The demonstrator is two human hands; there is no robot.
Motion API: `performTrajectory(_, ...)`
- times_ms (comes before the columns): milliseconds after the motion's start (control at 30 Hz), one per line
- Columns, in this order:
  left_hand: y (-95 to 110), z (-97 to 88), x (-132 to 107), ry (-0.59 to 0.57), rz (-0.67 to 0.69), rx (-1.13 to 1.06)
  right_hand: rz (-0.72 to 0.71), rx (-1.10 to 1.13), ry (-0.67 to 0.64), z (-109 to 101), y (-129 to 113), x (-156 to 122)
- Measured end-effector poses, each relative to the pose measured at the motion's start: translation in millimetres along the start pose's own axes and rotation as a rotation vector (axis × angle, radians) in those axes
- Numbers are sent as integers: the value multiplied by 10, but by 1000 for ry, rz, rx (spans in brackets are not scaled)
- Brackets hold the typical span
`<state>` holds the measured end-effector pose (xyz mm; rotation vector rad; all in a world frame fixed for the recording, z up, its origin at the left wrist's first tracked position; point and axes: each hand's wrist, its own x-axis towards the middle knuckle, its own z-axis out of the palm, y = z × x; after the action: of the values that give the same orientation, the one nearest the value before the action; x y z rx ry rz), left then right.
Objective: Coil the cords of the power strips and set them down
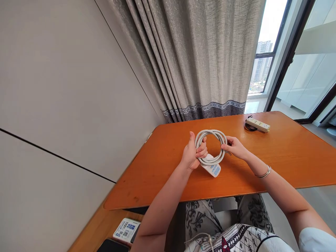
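Above the wooden table, a coil of whitish cable [211, 132] is held up as a loose ring. My left hand [193, 152] wraps its fingers round the coil's left side, thumb pointing up. On the right side of the ring, my right hand [235, 147] pinches the cable between thumb and fingers. Thin dark strands [230, 153] stick out just below those fingertips; what they are is unclear. Under the coil's lower edge shows a white device with a blue-and-white label [214, 170], partly hidden by the cable and my left hand.
A white power strip [258, 124] with a black cord lies at the back right of the orange-brown table [162, 168]. A boxed item with printed labels [126, 229] and a black object [112, 246] rest on a lower surface at left. A wall and curtain [204, 63] border the table.
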<state>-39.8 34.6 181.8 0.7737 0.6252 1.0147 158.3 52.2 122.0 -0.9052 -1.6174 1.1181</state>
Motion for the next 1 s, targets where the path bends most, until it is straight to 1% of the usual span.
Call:
performTrajectory(67, -14, 24, 8, 13, -9, -12, 40, 19, 30, 17, -10, -19)
performTrajectory(133, -44, 48, 23, 41, 16, -26, 51, 16, 64, 28, -34, -31)
performTrajectory(200, -81, 65, 41, 72, 53, -40, 15, -15, 85, 34, -56, -38)
performTrajectory(267, -113, 78, 56, 94, 88, -55, -18, -7, 77, 48, -67, -45)
performTrajectory(367, -138, 101, 74, 113, 141, -84, -26, 125, 60, 107, -59, -62)
performTrajectory(433, -146, 128, 83, 117, 163, -107, -70, 141, 116, 162, -46, -74)
performTrajectory(467, -150, 144, 87, 120, 167, -119, -105, 99, 163, 190, -39, -77)
performTrajectory(533, -163, 171, 92, 127, 163, -137, -166, -58, 243, 232, -32, -75)
performTrajectory(600, -183, 184, 93, 131, 154, -144, -199, -228, 272, 250, -34, -62)
performTrajectory(700, -217, 171, 85, 113, 160, -145, -211, -366, 250, 231, -60, -28)
performTrajectory(800, -208, 134, 64, 50, 148, -148, -200, -383, 225, 180, -107, 1)
performTrajectory(900, -102, 83, 54, -18, 58, -109, -188, -391, 157, 122, -177, 12)
performTrajectory(1000, 75, 19, 90, -50, -63, 5, -206, -451, 57, 70, -281, 18)
